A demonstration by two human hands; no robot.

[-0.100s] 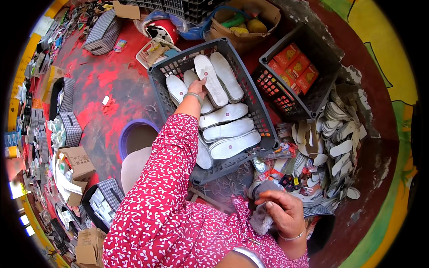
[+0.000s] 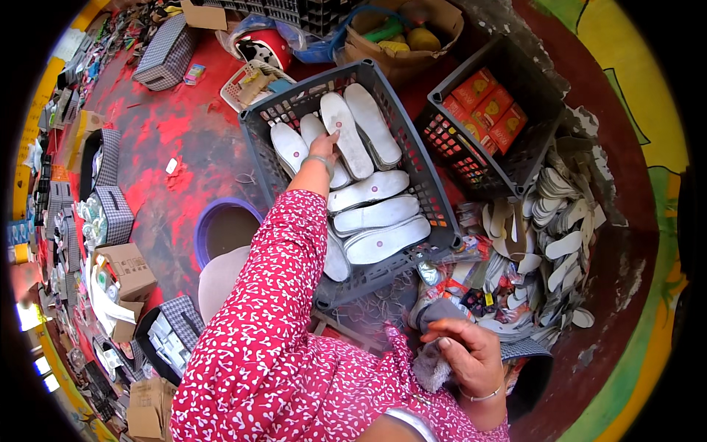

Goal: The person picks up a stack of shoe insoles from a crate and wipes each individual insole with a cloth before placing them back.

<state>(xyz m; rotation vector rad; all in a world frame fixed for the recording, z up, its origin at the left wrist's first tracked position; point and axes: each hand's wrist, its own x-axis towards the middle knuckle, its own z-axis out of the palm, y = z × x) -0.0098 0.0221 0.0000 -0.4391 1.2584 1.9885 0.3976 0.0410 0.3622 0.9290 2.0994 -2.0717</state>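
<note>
A black plastic crate (image 2: pixel 254 140) holds several white insoles in stacks, some with a small round mark. My left hand (image 2: pixel 322 149) reaches into it, thumb on the edge of a long white insole (image 2: pixel 346 132) at the crate's far side. Its other fingers are partly hidden under that insole. Nearer the crate's front, more white insoles (image 2: pixel 375 215) lie crosswise. Close to my body on the right, my right hand (image 2: pixel 473 357) is curled with fingers and thumb around a fuzzy grey cloth (image 2: pixel 431 368). Part of the cloth is hidden by the fingers.
To the right stands a second black crate (image 2: pixel 471 166) with red boxes (image 2: pixel 490 110). Below it, loose insoles (image 2: pixel 563 250) are heaped against the wall. A purple basin (image 2: pixel 200 232) sits left of my arm. Checked storage boxes (image 2: pixel 166 55) and cartons (image 2: pixel 125 271) line the left side.
</note>
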